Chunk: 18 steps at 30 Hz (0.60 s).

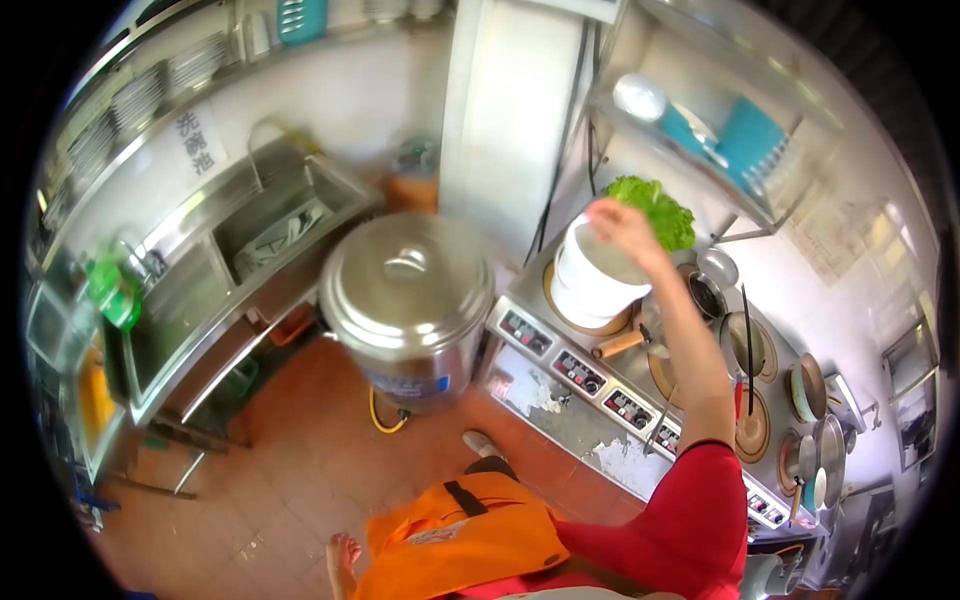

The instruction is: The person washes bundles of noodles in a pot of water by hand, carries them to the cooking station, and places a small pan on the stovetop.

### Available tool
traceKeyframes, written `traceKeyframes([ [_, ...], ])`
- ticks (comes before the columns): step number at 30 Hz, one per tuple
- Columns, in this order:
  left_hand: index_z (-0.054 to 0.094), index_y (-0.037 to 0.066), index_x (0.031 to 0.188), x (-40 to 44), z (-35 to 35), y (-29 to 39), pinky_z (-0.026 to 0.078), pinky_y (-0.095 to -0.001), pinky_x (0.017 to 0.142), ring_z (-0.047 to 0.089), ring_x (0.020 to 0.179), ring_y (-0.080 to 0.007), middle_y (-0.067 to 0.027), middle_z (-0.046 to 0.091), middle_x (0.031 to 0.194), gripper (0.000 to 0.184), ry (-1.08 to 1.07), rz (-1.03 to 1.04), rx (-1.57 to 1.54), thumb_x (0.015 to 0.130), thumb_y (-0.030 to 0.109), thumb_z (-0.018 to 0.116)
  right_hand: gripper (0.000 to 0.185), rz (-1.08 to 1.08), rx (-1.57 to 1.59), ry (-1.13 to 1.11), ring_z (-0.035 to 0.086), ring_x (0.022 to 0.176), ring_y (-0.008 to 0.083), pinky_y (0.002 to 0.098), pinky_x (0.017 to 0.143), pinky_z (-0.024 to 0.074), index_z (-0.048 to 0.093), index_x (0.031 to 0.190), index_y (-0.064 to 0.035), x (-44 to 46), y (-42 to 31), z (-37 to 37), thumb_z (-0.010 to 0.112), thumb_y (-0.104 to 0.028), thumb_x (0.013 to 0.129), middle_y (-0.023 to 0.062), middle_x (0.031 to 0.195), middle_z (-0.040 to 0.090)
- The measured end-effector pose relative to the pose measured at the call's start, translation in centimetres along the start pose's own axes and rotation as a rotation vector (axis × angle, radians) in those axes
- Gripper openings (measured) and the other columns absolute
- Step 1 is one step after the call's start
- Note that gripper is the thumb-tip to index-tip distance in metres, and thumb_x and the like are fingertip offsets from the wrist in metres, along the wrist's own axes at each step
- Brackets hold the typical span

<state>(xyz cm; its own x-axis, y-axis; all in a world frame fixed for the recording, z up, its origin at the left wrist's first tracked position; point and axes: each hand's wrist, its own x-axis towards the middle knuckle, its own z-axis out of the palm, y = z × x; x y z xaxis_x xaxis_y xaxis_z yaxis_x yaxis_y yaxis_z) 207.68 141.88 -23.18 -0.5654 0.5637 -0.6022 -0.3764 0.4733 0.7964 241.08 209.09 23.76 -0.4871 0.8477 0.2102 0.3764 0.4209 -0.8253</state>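
Note:
My right hand reaches over the far rim of a tall white bucket. Its fingers look bent and pressed together; blur hides whether they grip the rim or something small. The bucket stands on a round burner plate of the stove counter. Leafy green lettuce shows just behind the bucket and my hand. Low beside my orange apron, my left hand hangs with loosely bent fingers and nothing visible in it.
A large lidded steel pot stands on the tiled floor left of the stove counter. Several pans, including a wok, occupy the burners to the right. A steel sink lines the left wall. A wire shelf hangs above the stove.

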Motion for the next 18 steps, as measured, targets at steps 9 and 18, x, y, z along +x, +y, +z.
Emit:
traceKeyframes([
  [9, 0.053, 0.007, 0.07, 6.2, 16.3, 7.6, 0.041, -0.0293, 0.043, 0.05, 0.053, -0.0163, -0.0073, 0.049, 0.061, 0.019, 0.104, -0.261, 0.206, 0.085, 0.017, 0.048, 0.027, -0.169, -0.221, 0.644, 0.055, 0.057, 0.0095, 0.0251, 0.054, 0.0453, 0.065, 0.095, -0.0022, 25.5, 12.6, -25.9, 0.062, -0.026, 0.083, 0.003, 0.069, 0.062],
  [18, 0.055, 0.007, 0.073, 7.1, 23.8, 14.7, 0.042, -0.0313, 0.047, 0.053, 0.057, -0.0187, -0.0089, 0.051, 0.065, 0.018, 0.137, -0.252, 0.211, 0.084, 0.018, 0.048, 0.031, -0.077, -1.139, 0.536, 0.061, 0.091, 0.0403, 0.0472, 0.081, 0.0484, 0.057, 0.097, -0.0005, 36.3, 16.2, -30.7, 0.062, -0.026, 0.079, 0.0239, 0.093, 0.065],
])
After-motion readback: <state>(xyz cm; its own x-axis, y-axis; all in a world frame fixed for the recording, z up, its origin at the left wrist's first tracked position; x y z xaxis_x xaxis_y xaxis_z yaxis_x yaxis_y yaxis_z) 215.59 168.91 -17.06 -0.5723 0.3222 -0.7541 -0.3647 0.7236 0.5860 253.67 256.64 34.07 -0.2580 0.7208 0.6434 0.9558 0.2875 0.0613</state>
